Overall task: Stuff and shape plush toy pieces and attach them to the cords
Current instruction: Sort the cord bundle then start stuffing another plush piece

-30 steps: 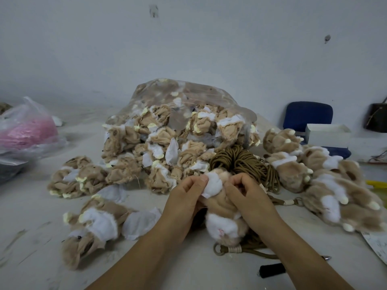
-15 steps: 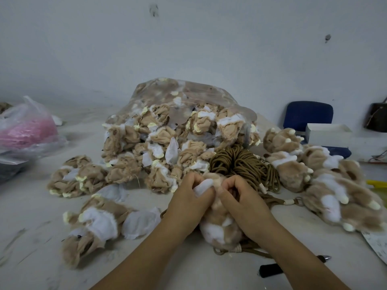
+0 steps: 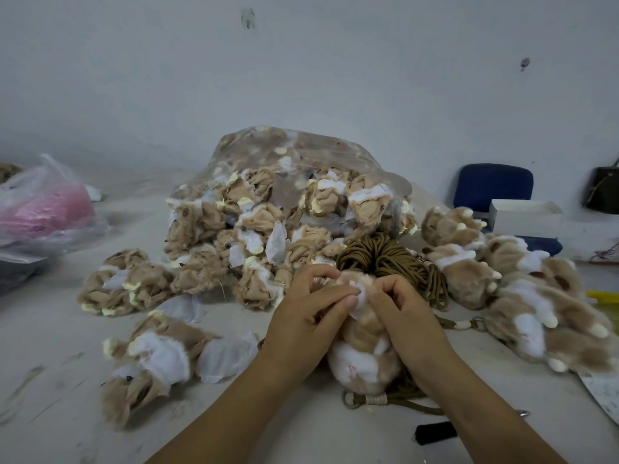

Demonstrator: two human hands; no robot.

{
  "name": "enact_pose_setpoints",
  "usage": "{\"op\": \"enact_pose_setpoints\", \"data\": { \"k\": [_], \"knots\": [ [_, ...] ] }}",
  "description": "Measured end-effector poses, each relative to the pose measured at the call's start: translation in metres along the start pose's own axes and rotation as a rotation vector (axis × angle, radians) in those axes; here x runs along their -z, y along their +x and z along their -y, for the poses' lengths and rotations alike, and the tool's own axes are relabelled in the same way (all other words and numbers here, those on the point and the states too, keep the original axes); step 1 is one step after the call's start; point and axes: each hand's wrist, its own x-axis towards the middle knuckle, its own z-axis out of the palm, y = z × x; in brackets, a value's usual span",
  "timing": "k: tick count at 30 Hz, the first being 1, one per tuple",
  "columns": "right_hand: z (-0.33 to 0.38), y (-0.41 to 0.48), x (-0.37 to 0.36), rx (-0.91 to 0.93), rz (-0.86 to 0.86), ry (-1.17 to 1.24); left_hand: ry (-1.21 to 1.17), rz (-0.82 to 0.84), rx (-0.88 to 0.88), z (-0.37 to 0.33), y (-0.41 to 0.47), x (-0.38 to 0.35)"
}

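Head view: both hands (image 3: 355,316) pinching plush toy (image 3: 363,356).

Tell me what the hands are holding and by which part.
The left hand and the right hand both grip one tan-and-white plush toy at its far end, fingers pinching the white patch there.

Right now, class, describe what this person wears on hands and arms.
Nothing is worn: the left hand and right hand are bare, with no gloves, rings or watch visible. The left forearm and right forearm are bare too; no sleeve shows.
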Motion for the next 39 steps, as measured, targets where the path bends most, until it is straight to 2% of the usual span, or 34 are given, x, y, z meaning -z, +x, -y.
{"op": "enact_pose_setpoints", "data": {
  "k": [2, 6, 8, 10, 13, 14, 17, 19, 24, 26, 28, 31, 32, 34, 39],
  "knots": [
    [-0.003, 0.001, 0.000, 0.052, 0.022, -0.073, 0.151, -0.007, -0.021, -0.002, 0.001, 0.002],
    [-0.007, 0.001, 0.000, 0.131, 0.049, -0.253, 0.670, -0.048, -0.227, -0.006, 0.006, 0.002],
    [-0.008, 0.001, 0.000, 0.153, 0.048, -0.301, 0.800, -0.032, -0.229, -0.008, 0.006, -0.001],
    [-0.007, 0.002, 0.000, 0.146, 0.042, -0.282, 0.710, -0.004, -0.175, -0.006, 0.003, -0.004],
    [-0.003, 0.003, 0.003, 0.050, -0.011, -0.067, 0.205, 0.105, -0.014, 0.002, 0.003, -0.001],
    [-0.001, 0.002, 0.004, 0.011, -0.015, 0.007, 0.122, 0.162, -0.010, 0.004, 0.002, 0.000],
    [0.004, 0.001, 0.008, -0.031, 0.022, 0.107, 0.188, 0.272, -0.132, 0.013, 0.001, 0.000],
    [0.004, 0.001, 0.009, 0.001, 0.055, 0.046, 0.274, 0.257, -0.175, 0.015, 0.004, 0.002],
    [0.003, -0.001, 0.001, 0.184, 0.113, -0.258, 0.512, -0.058, -0.397, 0.010, 0.009, 0.003],
    [0.005, -0.002, 0.000, 0.233, 0.113, -0.284, 0.451, -0.122, -0.301, 0.006, 0.009, 0.000],
    [0.008, -0.003, 0.002, 0.248, 0.109, -0.287, 0.252, -0.135, -0.060, 0.005, 0.008, 0.000],
    [0.008, -0.004, 0.002, 0.278, 0.123, -0.307, -0.090, 0.044, 0.288, 0.007, 0.006, 0.001],
    [0.008, -0.004, 0.001, 0.310, 0.132, -0.345, -0.131, 0.123, 0.367, 0.007, 0.006, 0.002],
    [0.007, -0.004, -0.003, 0.385, 0.133, -0.439, -0.099, 0.157, 0.405, 0.006, 0.006, 0.001],
    [0.005, -0.003, -0.007, 0.468, 0.014, -0.519, 0.025, -0.177, 0.333, 0.001, 0.005, -0.001]
  ]
}}
